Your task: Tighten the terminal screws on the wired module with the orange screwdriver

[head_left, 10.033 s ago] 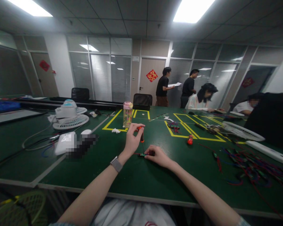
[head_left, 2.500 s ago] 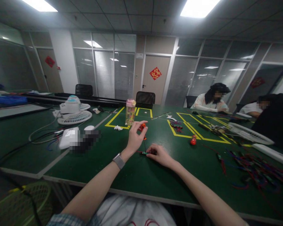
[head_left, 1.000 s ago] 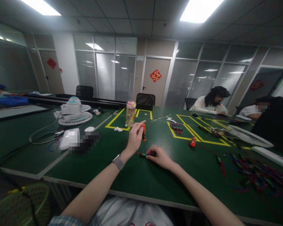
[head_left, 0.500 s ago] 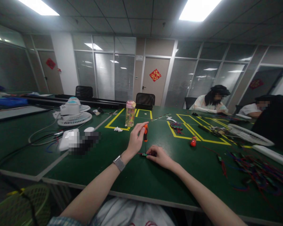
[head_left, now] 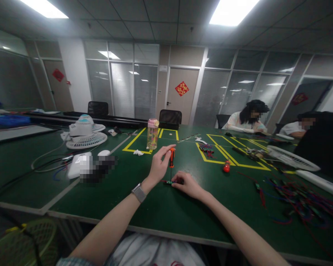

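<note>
An orange and black screwdriver [head_left: 172, 159] stands upright with its tip down on a small green circuit board [head_left: 168, 182]. My left hand [head_left: 160, 162] has its fingers closed around the top of the handle. On the green table, my right hand [head_left: 187, 184] pinches the right end of the board, and its fingertips hide that end. A red wire shows at the board's left end. Whether the tip sits in a screw is too small to tell.
A pink-lidded bottle [head_left: 152, 135] stands beyond my left hand. To the right lie a red screwdriver [head_left: 226, 166] and a heap of wired boards [head_left: 302, 201]. A white fan [head_left: 86, 133] is at left. Another person [head_left: 248, 118] sits across the table.
The view has shifted very slightly. Both hands stay in place, while the screwdriver handle appears slightly turned in my left fingers.
</note>
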Demonstrator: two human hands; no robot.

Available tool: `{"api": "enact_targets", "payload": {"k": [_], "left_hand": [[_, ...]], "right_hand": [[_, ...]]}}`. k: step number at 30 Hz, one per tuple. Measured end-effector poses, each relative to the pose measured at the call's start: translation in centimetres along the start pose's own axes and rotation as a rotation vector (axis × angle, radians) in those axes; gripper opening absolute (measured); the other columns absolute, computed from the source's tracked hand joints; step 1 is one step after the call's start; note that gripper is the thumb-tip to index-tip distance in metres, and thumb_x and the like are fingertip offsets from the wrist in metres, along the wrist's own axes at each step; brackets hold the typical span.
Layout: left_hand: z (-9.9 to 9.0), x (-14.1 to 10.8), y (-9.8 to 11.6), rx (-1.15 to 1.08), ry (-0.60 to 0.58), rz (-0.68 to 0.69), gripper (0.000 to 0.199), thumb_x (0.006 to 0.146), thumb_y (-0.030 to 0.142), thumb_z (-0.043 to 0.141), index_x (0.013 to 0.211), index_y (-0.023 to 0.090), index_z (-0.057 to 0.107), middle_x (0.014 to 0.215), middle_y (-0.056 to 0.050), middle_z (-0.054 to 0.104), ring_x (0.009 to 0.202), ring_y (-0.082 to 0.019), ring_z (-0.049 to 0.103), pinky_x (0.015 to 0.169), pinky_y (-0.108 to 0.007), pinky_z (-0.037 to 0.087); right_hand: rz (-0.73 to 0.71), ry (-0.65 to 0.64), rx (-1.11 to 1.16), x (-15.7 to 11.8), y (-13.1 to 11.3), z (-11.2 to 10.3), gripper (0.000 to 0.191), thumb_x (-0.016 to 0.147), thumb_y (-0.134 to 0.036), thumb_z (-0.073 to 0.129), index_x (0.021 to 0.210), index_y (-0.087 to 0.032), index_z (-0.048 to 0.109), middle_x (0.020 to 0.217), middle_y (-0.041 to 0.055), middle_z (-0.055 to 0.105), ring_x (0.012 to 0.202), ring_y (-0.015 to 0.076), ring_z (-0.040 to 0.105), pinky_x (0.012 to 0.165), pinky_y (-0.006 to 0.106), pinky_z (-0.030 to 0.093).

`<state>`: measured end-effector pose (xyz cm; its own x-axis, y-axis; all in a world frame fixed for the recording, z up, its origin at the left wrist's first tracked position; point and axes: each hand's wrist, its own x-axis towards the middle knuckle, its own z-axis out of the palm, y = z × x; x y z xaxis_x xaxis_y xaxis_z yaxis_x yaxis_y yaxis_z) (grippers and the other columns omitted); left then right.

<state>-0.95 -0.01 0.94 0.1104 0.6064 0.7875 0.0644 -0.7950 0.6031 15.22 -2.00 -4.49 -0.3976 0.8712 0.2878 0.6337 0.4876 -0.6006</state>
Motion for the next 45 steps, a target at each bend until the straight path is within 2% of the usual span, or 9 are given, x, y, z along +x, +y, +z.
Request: {"api": "enact_targets", "payload": {"k": [6, 11, 14, 19, 24, 31, 33, 38, 45], "left_hand": [[0.28, -0.08, 0.06, 0.001, 0.062, -0.022, 0.014, 0.085, 0.024, 0.055, 0.095, 0.019, 0.064, 0.092, -0.004, 0.057, 0.084, -0.014, 0.057, 0.075, -0.024, 0.046], [0.12, -0.16, 0.47, -0.052, -0.015, -0.013, 0.025, 0.092, 0.024, 0.043, 0.104, 0.019, 0.064, 0.104, -0.006, 0.062, 0.099, -0.017, 0.058, 0.088, -0.028, 0.044], [0.05, -0.12, 0.45, -0.069, -0.028, -0.038, 0.025, 0.092, 0.025, 0.043, 0.107, 0.019, 0.062, 0.101, -0.006, 0.063, 0.093, -0.016, 0.06, 0.084, -0.027, 0.046], [0.05, -0.05, 0.29, -0.001, 0.029, -0.006, 0.017, 0.086, 0.026, 0.055, 0.097, 0.019, 0.066, 0.092, -0.004, 0.059, 0.084, -0.014, 0.057, 0.075, -0.025, 0.047], [-0.25, 0.16, 0.42, -0.032, -0.023, 0.004, 0.027, 0.093, 0.026, 0.042, 0.106, 0.019, 0.065, 0.101, -0.006, 0.063, 0.094, -0.017, 0.059, 0.085, -0.03, 0.047], [-0.07, 0.04, 0.44, 0.034, 0.076, 0.02, 0.015, 0.084, 0.027, 0.058, 0.093, 0.02, 0.068, 0.086, -0.003, 0.059, 0.078, -0.013, 0.057, 0.069, -0.024, 0.047], [-0.02, -0.04, 0.59, 0.049, 0.067, 0.017, 0.017, 0.086, 0.027, 0.056, 0.097, 0.02, 0.068, 0.086, -0.003, 0.058, 0.077, -0.013, 0.056, 0.069, -0.023, 0.046], [-0.05, -0.16, 0.71, 0.008, -0.024, 0.017, 0.03, 0.093, 0.024, 0.041, 0.116, 0.022, 0.061, 0.1, -0.005, 0.062, 0.091, -0.015, 0.059, 0.081, -0.028, 0.046], [0.12, -0.24, 0.46, 0.07, 0.061, 0.046, 0.02, 0.085, 0.027, 0.058, 0.102, 0.021, 0.066, 0.091, -0.004, 0.059, 0.08, -0.013, 0.057, 0.071, -0.024, 0.048]], "right_hand": [[0.014, -0.001, -0.001, 0.03, 0.03, -0.01, 0.008, 0.073, -0.014, 0.066, 0.081, -0.015, 0.068, 0.074, 0.0009, 0.058, 0.066, 0.0121, 0.053, 0.062, 0.023, 0.042], [0.01, 0.003, 0.009, 0.1, 0.26, 0.13, 0.008, 0.073, -0.015, 0.066, 0.081, -0.015, 0.068, 0.074, 0.0009, 0.059, 0.066, 0.0124, 0.054, 0.062, 0.023, 0.042], [0.005, -0.004, 0.02, 0.12, 0.39, 0.15, 0.008, 0.074, -0.015, 0.066, 0.082, -0.015, 0.068, 0.075, 0.0008, 0.059, 0.066, 0.0122, 0.053, 0.062, 0.023, 0.042], [0.012, -0.001, 0.01, 0.11, 0.35, 0.12, 0.007, 0.073, -0.015, 0.066, 0.081, -0.015, 0.067, 0.074, 0.0007, 0.058, 0.065, 0.0116, 0.052, 0.061, 0.023, 0.041], [0.003, 0.002, 0.005, 0.07, 0.12, 0.05, 0.008, 0.073, -0.014, 0.066, 0.081, -0.015, 0.067, 0.073, 0.0004, 0.058, 0.066, 0.0119, 0.053, 0.061, 0.023, 0.041], [0.012, -0.003, -0.01, 0.06, 0.07, -0.01, 0.007, 0.073, -0.015, 0.066, 0.08, -0.015, 0.067, 0.073, 0.0006, 0.058, 0.065, 0.0118, 0.053, 0.061, 0.023, 0.042], [0.009, -0.004, -0.001, 0.08, 0.17, 0.04, 0.007, 0.073, -0.015, 0.066, 0.081, -0.015, 0.067, 0.074, 0.0006, 0.058, 0.065, 0.0117, 0.053, 0.062, 0.023, 0.042], [0.013, -0.004, 0.017, 0.05, 0.12, 0.03, 0.007, 0.074, -0.015, 0.066, 0.081, -0.015, 0.066, 0.074, 0.0003, 0.058, 0.065, 0.0115, 0.053, 0.061, 0.023, 0.042], [0.014, -0.006, 0.007, 0.02, 0.05, 0.0, 0.007, 0.074, -0.016, 0.066, 0.081, -0.015, 0.066, 0.075, 0.0009, 0.059, 0.066, 0.0119, 0.053, 0.062, 0.023, 0.042]]}}
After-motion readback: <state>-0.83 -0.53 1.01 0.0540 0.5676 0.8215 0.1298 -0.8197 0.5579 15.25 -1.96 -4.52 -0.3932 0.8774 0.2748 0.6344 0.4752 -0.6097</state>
